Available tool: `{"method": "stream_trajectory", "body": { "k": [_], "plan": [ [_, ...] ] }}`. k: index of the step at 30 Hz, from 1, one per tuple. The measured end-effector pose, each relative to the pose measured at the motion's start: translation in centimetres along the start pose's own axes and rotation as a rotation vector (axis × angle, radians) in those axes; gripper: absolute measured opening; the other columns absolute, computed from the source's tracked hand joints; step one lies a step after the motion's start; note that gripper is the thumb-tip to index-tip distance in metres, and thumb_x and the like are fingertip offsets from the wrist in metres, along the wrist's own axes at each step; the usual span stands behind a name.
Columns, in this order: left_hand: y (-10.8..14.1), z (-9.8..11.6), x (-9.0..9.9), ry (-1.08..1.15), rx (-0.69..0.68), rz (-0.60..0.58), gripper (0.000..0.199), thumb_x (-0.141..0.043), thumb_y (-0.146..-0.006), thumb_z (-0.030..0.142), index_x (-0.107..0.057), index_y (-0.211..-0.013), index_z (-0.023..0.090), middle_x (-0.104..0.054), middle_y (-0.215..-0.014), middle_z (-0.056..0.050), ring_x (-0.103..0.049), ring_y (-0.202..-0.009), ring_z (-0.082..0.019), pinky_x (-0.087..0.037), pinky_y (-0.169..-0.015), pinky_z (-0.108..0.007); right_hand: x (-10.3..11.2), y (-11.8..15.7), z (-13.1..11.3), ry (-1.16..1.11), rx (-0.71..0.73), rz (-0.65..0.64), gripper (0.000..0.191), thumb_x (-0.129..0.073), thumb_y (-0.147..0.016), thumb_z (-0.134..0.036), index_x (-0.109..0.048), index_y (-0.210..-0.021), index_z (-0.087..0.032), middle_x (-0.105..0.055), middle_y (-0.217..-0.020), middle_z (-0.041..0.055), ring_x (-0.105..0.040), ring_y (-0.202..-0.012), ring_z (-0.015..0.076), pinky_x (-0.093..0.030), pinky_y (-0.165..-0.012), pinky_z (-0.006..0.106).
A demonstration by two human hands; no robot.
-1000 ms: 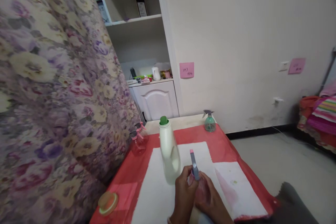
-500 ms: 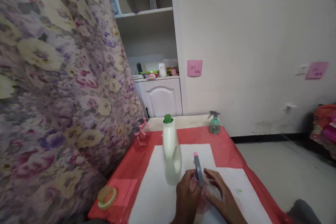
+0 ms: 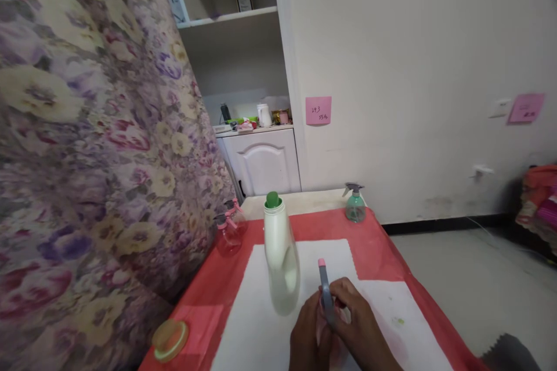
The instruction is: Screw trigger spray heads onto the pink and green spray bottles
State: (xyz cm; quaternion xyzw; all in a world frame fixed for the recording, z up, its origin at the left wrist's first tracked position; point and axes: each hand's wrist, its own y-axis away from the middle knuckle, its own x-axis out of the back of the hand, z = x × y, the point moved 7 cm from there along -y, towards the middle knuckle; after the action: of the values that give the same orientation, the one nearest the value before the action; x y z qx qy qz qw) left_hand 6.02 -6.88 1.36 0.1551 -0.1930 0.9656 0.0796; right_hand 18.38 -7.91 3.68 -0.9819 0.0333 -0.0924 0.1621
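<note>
Low in the view is a spray bottle whose grey spray head with a pink nozzle stands up between my hands; its clear pink body is mostly hidden. My left hand is closed round the left side of the bottle. From the right, my right hand pinches at the collar just under the spray head, fingers bent. Left of my hands, a tall pale green jug with a side handle stands upright, a darker green piece in its mouth. White cloth or paper lies beneath it.
A green spray bottle stands at the table's far right corner. Two pink spray bottles are at the left edge, beside the floral curtain. A round lid-like piece rests on the red tablecloth near left.
My right hand, earlier apart with its fingers spread, has closed in at the spray head's collar. My left hand stays on the bottle. The whole view has shifted slightly.
</note>
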Motion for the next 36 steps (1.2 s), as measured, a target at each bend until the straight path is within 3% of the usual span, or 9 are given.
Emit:
{"method": "stream_trajectory", "body": {
  "k": [5,9,14,19,25,33,36],
  "plan": [
    [0.2,-0.1,2.0,0.005,0.03,0.054,0.036,-0.056,-0.086,0.045,-0.07,-0.113,0.024,-0.073,-0.116,-0.011,-0.066,-0.11,-0.027,-0.052,-0.097,-0.036,-0.2,0.0,0.7,0.045,0.018,0.029,0.004,-0.058,-0.083,-0.018,-0.058,-0.082,-0.023,-0.055,-0.086,0.0012,-0.055,-0.083,0.0198,-0.045,-0.073,0.029],
    [-1.6,2.5,3.7,-0.017,0.087,0.078,0.033,-0.052,-0.089,0.044,-0.07,-0.106,0.022,-0.073,-0.104,-0.008,-0.067,-0.101,-0.023,-0.052,-0.091,-0.032,-0.1,-0.3,1.0,0.078,0.01,0.056,0.009,-0.06,-0.079,-0.015,-0.056,-0.08,-0.022,-0.053,-0.084,0.0004,-0.053,-0.081,0.0197,-0.043,-0.072,0.029],
    [-4.0,5.1,1.6,0.011,0.161,-0.105,0.026,-0.06,-0.084,0.045,-0.065,-0.079,0.02,-0.066,-0.07,0.0,-0.062,-0.067,-0.017,-0.048,-0.064,-0.025,0.1,-0.3,0.8,0.071,0.006,0.075,0.008,-0.059,-0.082,-0.022,-0.053,-0.078,-0.023,-0.053,-0.081,0.0002,-0.052,-0.08,0.0201,-0.042,-0.072,0.03],
    [-4.8,3.9,0.4,0.092,0.259,-0.18,0.029,-0.066,-0.078,0.046,-0.059,-0.074,0.019,-0.059,-0.063,0.003,-0.056,-0.062,-0.015,-0.041,-0.058,-0.023,0.1,-0.5,1.1,0.055,0.02,0.094,0.008,-0.057,-0.08,-0.02,-0.05,-0.077,-0.022,-0.052,-0.08,0.0,-0.051,-0.078,0.0199,-0.041,-0.07,0.03],
    [-4.8,2.9,0.3,0.121,0.35,-0.27,0.036,-0.069,-0.074,0.051,-0.057,-0.076,0.018,-0.05,-0.059,0.006,-0.043,-0.054,-0.01,-0.029,-0.049,-0.021,-0.1,-0.7,1.7,0.042,0.012,0.113,0.01,-0.058,-0.077,-0.016,-0.051,-0.074,-0.022,-0.051,-0.078,-0.0007,-0.052,-0.077,0.0193,-0.04,-0.07,0.03],
    [-3.6,3.5,0.4,0.27,0.417,-0.111,0.034,-0.07,-0.075,0.048,-0.055,-0.076,0.018,-0.044,-0.057,0.008,-0.037,-0.051,-0.008,-0.025,-0.049,-0.02,-0.2,-0.7,1.9,0.088,0.035,0.164,0.009,-0.06,-0.079,-0.02,-0.052,-0.075,-0.021,-0.054,-0.079,0.0006,-0.053,-0.079,0.0203,-0.041,-0.072,0.031],
    [-3.6,3.8,0.3,0.283,0.422,-0.115,0.034,-0.07,-0.075,0.048,-0.055,-0.075,0.018,-0.046,-0.057,0.007,-0.037,-0.051,-0.008,-0.026,-0.048,-0.02,-0.1,-0.6,2.0,0.104,0.032,0.183,0.011,-0.06,-0.08,-0.023,-0.051,-0.075,-0.022,-0.054,-0.079,0.0006,-0.053,-0.078,0.0205,-0.041,-0.072,0.032]
  ]
}}
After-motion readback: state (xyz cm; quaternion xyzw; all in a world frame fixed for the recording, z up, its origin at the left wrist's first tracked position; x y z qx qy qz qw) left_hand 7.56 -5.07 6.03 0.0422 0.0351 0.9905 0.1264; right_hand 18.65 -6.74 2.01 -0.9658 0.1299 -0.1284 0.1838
